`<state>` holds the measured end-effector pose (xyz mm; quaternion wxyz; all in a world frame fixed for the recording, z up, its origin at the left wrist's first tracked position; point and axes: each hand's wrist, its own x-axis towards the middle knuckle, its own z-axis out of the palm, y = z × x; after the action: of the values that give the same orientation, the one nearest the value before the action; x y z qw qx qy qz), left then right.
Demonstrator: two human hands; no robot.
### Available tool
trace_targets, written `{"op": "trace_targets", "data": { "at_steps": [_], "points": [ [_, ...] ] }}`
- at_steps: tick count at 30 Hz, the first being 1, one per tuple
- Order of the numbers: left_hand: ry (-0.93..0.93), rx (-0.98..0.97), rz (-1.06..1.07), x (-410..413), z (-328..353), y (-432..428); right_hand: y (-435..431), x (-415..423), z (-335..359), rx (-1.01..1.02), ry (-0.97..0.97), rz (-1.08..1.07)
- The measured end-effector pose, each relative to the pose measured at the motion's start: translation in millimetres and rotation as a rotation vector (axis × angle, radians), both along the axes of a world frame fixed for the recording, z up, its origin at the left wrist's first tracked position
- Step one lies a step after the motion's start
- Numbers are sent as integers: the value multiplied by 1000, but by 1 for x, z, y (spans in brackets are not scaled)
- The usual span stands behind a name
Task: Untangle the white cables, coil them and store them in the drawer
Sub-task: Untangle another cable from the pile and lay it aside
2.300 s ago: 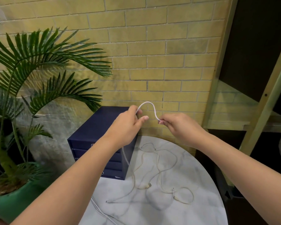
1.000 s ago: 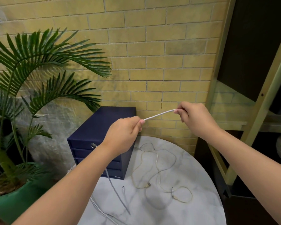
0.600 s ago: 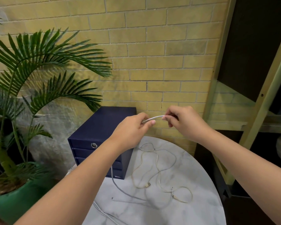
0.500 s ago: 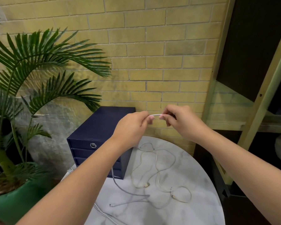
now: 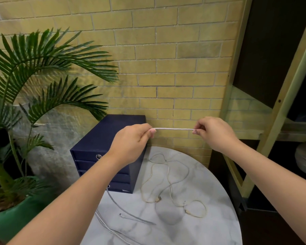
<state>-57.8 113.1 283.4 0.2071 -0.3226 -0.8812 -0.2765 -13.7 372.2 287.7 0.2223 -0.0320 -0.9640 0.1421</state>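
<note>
Head view: I find the left hand (image 5: 131, 142) and right hand (image 5: 214, 133) each pinching the braided cable (image 5: 173, 129), with a short stretch drawn taut and level between them above the table (image 5: 210, 218). The rest emerges below the left forearm and trails on the marble. I judge it light, limp and robust, best gripped along the cord rather than at the plugs. Thin looped cable (image 5: 168, 175) lies just beside the drawer unit (image 5: 113, 133) (possibly two cords; too fine to separate). All drawers appear closed, contents hidden; nothing is stored yet.
</note>
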Motion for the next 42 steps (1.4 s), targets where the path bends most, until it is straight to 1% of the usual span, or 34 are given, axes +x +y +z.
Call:
{"op": "trace_targets", "data": {
  "at_steps": [4,7,10,11,13,17,19,21,23,24,26,29,32,36,38,40,42],
  "points": [
    [-44,-12,-29,4,-4,4,2,-5,-4,34,40,-91],
    [-204,6,-41,0,-8,-2,5,-4,-6,-18,25,-139],
    [-384,-115,-24,-4,-10,-7,2,0,-10,-171,-4,-50],
    [-425,-133,-27,-4,-10,-6,-1,2,-11,-196,-3,-17],
    [-448,-124,-60,-2,-9,2,-11,4,-12,-203,-5,55],
    [-398,-66,-142,5,-3,32,-38,7,-13,-123,44,221],
    [-317,-60,-122,3,-3,40,-43,6,-13,-124,57,282],
    [-188,-78,-58,-1,-5,37,-40,7,-9,-201,-9,305],
    [-76,-104,-19,-7,-8,30,-30,11,-2,-287,-148,299],
    [-37,-109,-12,-9,-10,26,-25,13,0,-296,-218,300],
    [12,-104,-7,-11,-13,22,-17,15,4,-234,-305,306],
    [63,-99,-11,-9,-15,23,-14,12,3,-121,-308,260],
    [73,-136,-39,-2,-16,30,-12,7,-5,-1,-224,130],
    [54,-162,-91,12,-22,42,-15,-2,-11,41,-116,16],
    [26,-143,-51,11,-23,42,-14,-4,-13,21,-69,40],
    [-24,-145,24,6,-22,38,-12,-2,-13,-26,-36,111],
    [-69,-171,54,3,-18,37,-16,2,-11,-41,-45,179]
  ]
}}
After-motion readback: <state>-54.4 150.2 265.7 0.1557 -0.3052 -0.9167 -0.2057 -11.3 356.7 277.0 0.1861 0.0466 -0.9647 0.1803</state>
